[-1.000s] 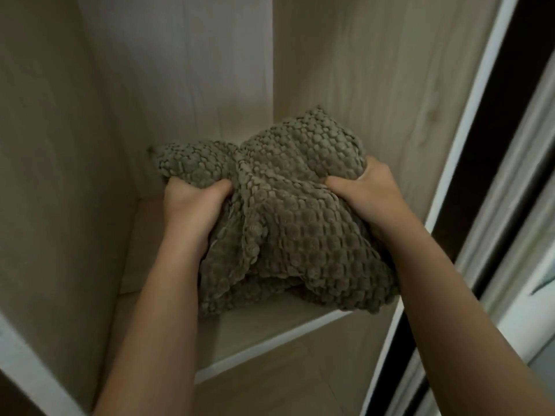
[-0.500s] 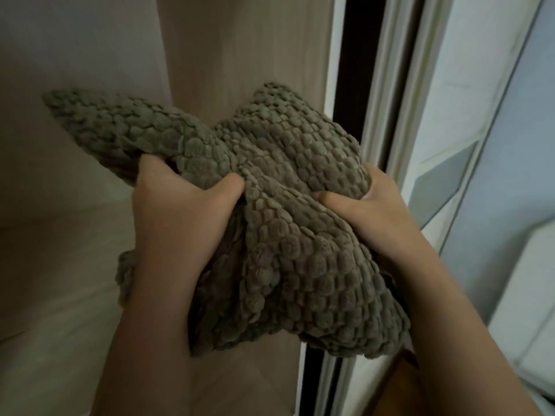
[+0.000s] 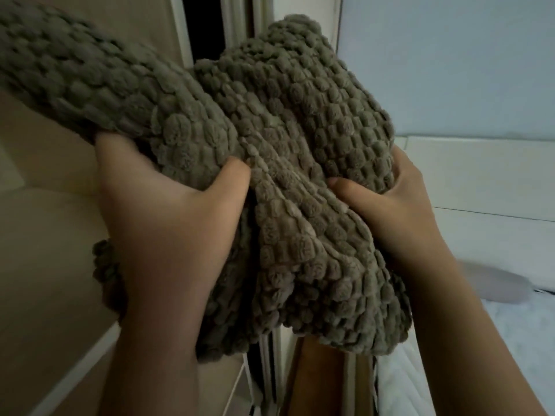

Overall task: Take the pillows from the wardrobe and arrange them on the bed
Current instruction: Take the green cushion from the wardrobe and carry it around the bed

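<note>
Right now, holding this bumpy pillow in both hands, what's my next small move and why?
Probably carry it right, toward the bed. Both your left hand and right hand already grip the olive pillow, and it is lifted clear of the wardrobe.

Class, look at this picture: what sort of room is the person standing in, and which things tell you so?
Most likely a bedroom: a wooden wardrobe stands on the left, a white bed lies on the right, and both hands hold a pillow.
</note>
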Tool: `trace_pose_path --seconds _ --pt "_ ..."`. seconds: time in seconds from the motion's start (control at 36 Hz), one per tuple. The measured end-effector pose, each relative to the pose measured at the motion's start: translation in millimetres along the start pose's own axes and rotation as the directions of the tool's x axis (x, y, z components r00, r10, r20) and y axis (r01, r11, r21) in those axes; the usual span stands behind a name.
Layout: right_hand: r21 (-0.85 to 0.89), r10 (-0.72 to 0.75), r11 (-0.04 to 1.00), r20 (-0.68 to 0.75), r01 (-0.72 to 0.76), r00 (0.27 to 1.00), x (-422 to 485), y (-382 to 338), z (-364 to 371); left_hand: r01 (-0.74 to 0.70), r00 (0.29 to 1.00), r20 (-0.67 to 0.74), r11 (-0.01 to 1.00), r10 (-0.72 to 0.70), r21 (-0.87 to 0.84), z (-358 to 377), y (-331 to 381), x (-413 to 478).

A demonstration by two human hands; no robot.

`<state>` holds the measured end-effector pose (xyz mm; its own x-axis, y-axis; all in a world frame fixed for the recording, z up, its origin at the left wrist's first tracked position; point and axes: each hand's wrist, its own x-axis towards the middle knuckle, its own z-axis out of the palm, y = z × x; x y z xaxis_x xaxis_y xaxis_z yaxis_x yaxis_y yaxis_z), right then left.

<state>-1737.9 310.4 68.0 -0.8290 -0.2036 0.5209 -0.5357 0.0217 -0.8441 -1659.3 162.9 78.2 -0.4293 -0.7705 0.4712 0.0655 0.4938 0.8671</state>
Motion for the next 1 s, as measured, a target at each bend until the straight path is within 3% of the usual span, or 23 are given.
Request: trace_pose_path --seconds 0.42,0.69,1.0 --pt "-0.212 0.058 0.968 -0.326 -0.133 0.944 -16.0 26.6 -84.5 -0.172 0.944 0.227 0.945 0.239 -0.278 78.6 19.4 -33.0" --pt "-0.308 0.048 0.921 -0.517 -0.238 0.855 -24.8 47.7 -159.2 -0.009 0.85 0.467 0.892 0.245 -0.452 160.3 34.9 -64.2" --pt "-0.368 0.047 0.848 -0.666 -0.382 0.745 -39.6 84.8 -221.6 0.04 0.7 0.654 0.9 0.285 -0.435 243.5 29.7 -102.9"
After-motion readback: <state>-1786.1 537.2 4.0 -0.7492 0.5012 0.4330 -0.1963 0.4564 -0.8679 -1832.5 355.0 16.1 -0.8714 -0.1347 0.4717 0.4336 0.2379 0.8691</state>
